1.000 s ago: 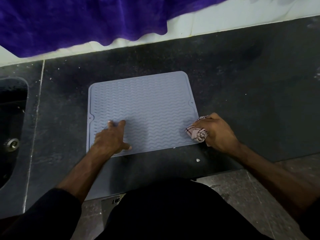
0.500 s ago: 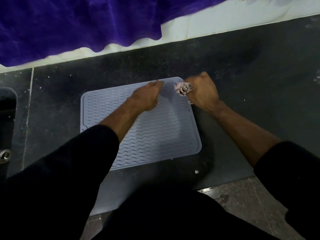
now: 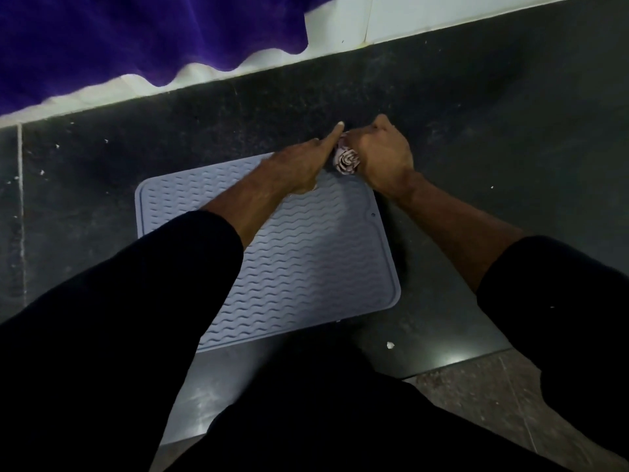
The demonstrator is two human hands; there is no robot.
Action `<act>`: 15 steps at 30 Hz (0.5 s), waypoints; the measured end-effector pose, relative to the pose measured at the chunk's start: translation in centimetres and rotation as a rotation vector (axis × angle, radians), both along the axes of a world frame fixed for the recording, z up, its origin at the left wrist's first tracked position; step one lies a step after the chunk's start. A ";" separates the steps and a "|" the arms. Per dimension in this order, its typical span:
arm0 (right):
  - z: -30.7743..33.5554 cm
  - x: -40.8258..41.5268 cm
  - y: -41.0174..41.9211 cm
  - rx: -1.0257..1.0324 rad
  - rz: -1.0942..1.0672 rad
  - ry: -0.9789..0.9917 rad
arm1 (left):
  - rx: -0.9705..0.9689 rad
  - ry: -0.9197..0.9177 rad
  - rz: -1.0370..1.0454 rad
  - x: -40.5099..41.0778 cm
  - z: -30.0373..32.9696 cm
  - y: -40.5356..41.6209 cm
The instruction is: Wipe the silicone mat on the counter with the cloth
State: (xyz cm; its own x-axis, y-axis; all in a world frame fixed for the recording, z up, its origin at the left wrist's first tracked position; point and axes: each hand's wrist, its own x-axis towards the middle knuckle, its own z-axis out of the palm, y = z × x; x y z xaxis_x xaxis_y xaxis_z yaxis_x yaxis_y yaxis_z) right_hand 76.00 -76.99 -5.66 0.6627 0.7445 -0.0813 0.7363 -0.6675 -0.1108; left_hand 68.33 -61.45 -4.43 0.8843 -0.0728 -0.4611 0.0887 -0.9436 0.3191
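A pale blue silicone mat [image 3: 306, 260] with wavy ridges lies flat on the dark counter [image 3: 476, 131]. My right hand [image 3: 381, 155] grips a bunched patterned cloth [image 3: 346, 161] at the mat's far right corner. My left hand [image 3: 303, 165] lies on the mat's far edge just left of the cloth, with its index finger stretched out past the mat onto the counter. Both forearms cross over the mat and hide part of it.
A purple fabric [image 3: 136, 35] hangs over the white tiled wall [image 3: 408, 18] behind the counter. Small white crumbs [image 3: 390, 345] dot the counter near its front edge. The stone floor [image 3: 510, 403] shows at the lower right.
Both hands went from the mat's near edge to its far right corner. The right hand carried the cloth along the right side. The left hand now points a finger beyond the mat.
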 end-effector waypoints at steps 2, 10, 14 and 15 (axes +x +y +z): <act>-0.1 0.0 0.0 0.008 0.011 -0.020 | -0.031 -0.036 -0.020 -0.3 -0.3 0.2; 0.9 -2.4 -0.7 -0.099 -0.027 -0.093 | 0.120 -0.031 -0.055 0.0 -0.2 -0.9; 1.9 -5.9 -3.6 -0.141 -0.003 -0.033 | 0.210 -0.030 -0.061 -0.1 -0.4 -1.5; 2.1 -7.0 -4.6 -0.130 0.004 -0.007 | 0.231 -0.033 -0.071 -0.1 -0.4 -1.5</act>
